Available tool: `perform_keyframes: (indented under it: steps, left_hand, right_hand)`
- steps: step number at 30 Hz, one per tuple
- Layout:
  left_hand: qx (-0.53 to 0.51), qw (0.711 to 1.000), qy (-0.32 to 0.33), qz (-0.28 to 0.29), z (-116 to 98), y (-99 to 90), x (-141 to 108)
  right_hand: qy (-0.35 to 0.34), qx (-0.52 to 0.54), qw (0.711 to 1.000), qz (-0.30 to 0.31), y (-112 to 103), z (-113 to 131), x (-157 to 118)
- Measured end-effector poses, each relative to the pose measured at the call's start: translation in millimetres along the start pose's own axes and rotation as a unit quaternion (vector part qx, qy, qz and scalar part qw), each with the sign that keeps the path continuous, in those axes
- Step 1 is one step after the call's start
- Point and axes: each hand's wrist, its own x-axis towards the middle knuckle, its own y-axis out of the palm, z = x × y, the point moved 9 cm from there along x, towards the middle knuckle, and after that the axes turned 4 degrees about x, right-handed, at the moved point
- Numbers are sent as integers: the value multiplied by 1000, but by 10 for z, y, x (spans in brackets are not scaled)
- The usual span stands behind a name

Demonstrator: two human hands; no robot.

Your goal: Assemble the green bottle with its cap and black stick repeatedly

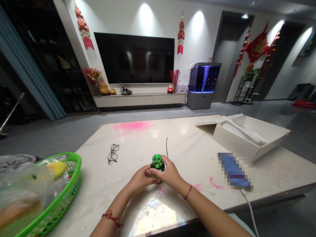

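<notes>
A small dark green bottle with a shiny, ridged green cap [157, 160] is upright near the middle of the marble-look table [133, 141]. My left hand [143, 177] closes on its left side, thumb and fingers against the lower body. From the right, my right hand [169, 171] wraps round the same bottle, its fingers reaching behind it. Much of the bottle's body is hidden by my fingers. Just behind the right hand lies a thin black stick or cord [167, 147].
Eyeglasses [113, 153] lie left of the bottle. A green plastic basket [78, 164] with bagged items fills the near left. On the right are an open white box [237, 143] and a blurred-out blue phone-like object [234, 171] with a white cable [250, 207]. Pink stains mark the tabletop.
</notes>
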Motion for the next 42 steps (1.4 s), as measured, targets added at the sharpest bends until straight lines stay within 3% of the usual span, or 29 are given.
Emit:
perform_keyframes:
  steps: [17, 27, 42]
  left_hand:
    - [-8, 1000, -10, 12, 78, 30, 32]
    - [-42, 999, 2, 14, -18, 25, -12]
    - [-19, 1000, 3, 19, 1, 36, -4]
  right_hand:
    - [14, -20, 1000, 17, -202, -135, 10]
    - [-1, -9, 997, 70, -87, -64, -33]
    - [-4, -26, 996, 81, 45, -13, 13]
